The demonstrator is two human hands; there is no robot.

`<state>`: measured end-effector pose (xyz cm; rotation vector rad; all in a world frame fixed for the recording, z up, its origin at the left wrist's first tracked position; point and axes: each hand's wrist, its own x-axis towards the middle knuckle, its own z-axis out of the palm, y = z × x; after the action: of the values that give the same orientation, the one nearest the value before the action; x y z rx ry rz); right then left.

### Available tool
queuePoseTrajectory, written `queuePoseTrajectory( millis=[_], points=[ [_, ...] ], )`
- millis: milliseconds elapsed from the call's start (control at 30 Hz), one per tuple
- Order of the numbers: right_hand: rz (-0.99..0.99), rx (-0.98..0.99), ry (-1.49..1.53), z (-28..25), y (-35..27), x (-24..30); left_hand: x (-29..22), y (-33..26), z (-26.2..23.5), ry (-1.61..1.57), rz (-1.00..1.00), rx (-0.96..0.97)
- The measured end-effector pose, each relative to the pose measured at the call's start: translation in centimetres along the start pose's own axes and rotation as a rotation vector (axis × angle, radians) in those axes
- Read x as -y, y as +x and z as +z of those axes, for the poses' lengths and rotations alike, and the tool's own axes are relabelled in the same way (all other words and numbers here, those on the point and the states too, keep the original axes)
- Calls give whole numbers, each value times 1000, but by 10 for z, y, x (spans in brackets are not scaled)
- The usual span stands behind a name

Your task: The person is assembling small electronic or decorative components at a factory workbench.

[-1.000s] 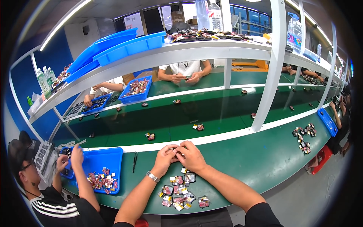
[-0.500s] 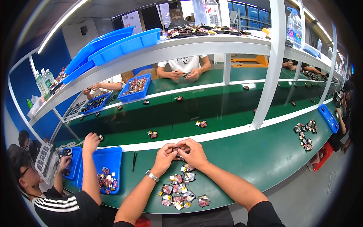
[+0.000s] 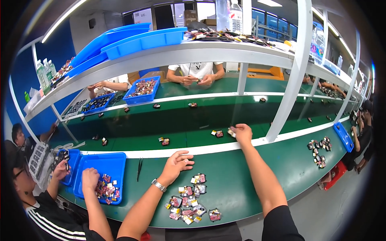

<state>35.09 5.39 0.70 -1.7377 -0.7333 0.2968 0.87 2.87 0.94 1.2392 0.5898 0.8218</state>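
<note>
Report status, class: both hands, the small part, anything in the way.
Right hand stretched out over the conveyor belt, fingers closed on a small part. Left hand open, empty, resting on the bench. Pile of parts below it; path unobstructed.

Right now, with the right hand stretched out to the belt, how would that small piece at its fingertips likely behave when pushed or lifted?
Probably light: the right hand manages the small piece with fingertips alone. It looks flat and low like the neighbouring piece, so it should slide, not roll. Its stiffness and fragility cannot be judged from this view.
</note>
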Motion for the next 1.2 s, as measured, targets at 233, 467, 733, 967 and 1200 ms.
queuePoseTrajectory(
  millis=[233, 467, 733, 967, 1200],
  points=[
    [-548, -20, -420, 17, -14, -1, 2, 1, -7, 52, -36, 34],
    [-326, 45, -548, 48, -38, 6, 0, 1, -2, -10, -36, 52],
    [-558, 803, 28, 7, -106, 53, -6, -5, -9, -59, -95, 8],
    [-814, 962, -99, -9, -159, 80, -6, -3, -16, -68, -202, 312],
    [-842, 613, 54, 0, -172, 60, -12, -6, 1, -131, -167, 104]
  ],
)
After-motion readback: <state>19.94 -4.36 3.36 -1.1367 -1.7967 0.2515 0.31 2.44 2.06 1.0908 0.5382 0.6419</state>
